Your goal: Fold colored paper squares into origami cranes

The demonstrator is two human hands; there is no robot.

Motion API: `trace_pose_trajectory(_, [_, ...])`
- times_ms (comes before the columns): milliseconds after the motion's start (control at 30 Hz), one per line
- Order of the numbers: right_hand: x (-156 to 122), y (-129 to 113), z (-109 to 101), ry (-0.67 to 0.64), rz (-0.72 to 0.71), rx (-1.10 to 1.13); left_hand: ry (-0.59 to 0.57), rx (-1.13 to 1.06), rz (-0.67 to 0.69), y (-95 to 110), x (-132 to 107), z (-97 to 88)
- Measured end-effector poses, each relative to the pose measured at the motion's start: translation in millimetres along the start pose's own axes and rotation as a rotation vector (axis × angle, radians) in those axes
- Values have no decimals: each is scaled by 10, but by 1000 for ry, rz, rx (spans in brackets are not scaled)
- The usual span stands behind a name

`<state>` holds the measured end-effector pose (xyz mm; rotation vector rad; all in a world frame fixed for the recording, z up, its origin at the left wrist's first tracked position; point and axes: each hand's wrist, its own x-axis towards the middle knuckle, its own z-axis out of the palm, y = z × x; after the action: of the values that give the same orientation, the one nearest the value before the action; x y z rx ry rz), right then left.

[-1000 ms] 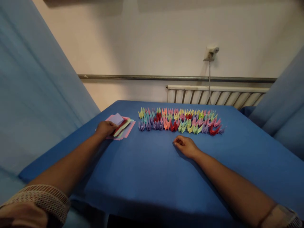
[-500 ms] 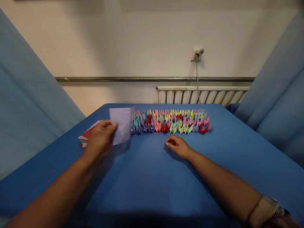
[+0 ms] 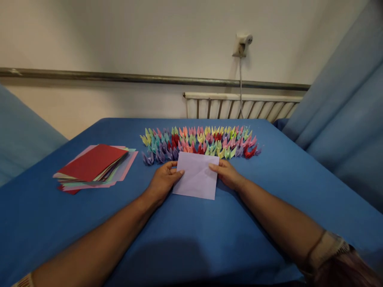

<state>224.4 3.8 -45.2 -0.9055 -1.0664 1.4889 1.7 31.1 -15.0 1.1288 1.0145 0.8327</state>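
A square sheet of lilac paper [image 3: 196,179] is held up over the middle of the blue-covered table [image 3: 167,231]. My left hand [image 3: 164,178] pinches its left edge, thumb on the front face. On the opposite edge, my right hand [image 3: 229,174] grips the sheet the same way, its fingers hidden behind the paper. Faint crease-like lines show on the sheet. Just beyond it stand rows of folded paper cranes [image 3: 191,139] in many colours, and the sheet's top edge overlaps the nearest row.
To the left lies a loose stack of coloured paper [image 3: 95,163], red on top. Behind the table are a wall rail [image 3: 134,77], a radiator [image 3: 248,105] and a socket with a plug [image 3: 242,45]. Blue curtains [image 3: 338,99] hang at both sides.
The lilac sheet has moved right and toward me, from near the stack to the middle. My right hand, formerly resting with curled fingers, now holds its right edge. The view has shifted.
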Motion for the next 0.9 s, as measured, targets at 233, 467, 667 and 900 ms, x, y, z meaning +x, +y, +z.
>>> trace_pose_trajectory(233, [2, 65, -27, -10, -13, -65, 5, 20, 38, 44, -64, 65])
trace_pose_trajectory(467, [16, 64, -41, -20, 5, -115, 49, 79, 92, 59, -67, 54])
trace_pose_trajectory(667, [-5, 61, -42, -28, 15, -110, 14, 110, 117, 43, -58, 18])
trace_pose_trajectory(900, [-25, 51, -24, 14, 41, -68, -66, 94, 73, 18, -94, 39])
